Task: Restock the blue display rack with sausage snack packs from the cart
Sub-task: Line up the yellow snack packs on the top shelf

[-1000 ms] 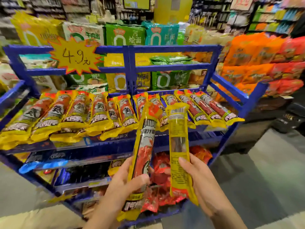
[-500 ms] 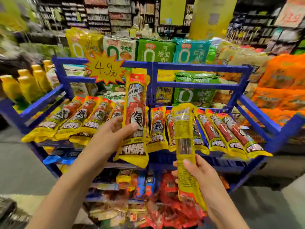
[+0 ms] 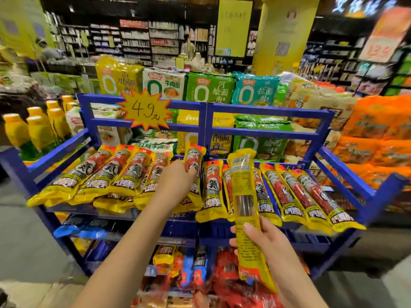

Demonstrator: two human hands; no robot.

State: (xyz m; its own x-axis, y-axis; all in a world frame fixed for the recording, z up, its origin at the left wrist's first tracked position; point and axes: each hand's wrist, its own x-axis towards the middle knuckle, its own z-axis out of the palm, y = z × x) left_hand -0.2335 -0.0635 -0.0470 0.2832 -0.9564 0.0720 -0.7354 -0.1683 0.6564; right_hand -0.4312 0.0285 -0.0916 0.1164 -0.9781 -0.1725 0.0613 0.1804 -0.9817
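Observation:
The blue display rack (image 3: 266, 132) stands before me, its top shelf lined with several long yellow sausage snack packs (image 3: 102, 174). My left hand (image 3: 178, 185) reaches onto the middle of that shelf and holds one yellow pack (image 3: 194, 156), which lies among the others next to the centre post. My right hand (image 3: 264, 238) grips a second yellow pack (image 3: 244, 196) upright in front of the shelf, its printed back side facing me. The cart is not in view.
A yellow star price tag (image 3: 144, 112) hangs on the rack's top rail. Noodle bags (image 3: 209, 87) stack behind the rack, orange bags (image 3: 375, 130) to the right, yellow bottles (image 3: 37, 130) to the left. Lower shelves hold blue and red packs (image 3: 224, 270).
My left hand has carried its pack forward and laid it down onto the top shelf's middle. My right hand keeps its pack upright in about the same place. The view rose.

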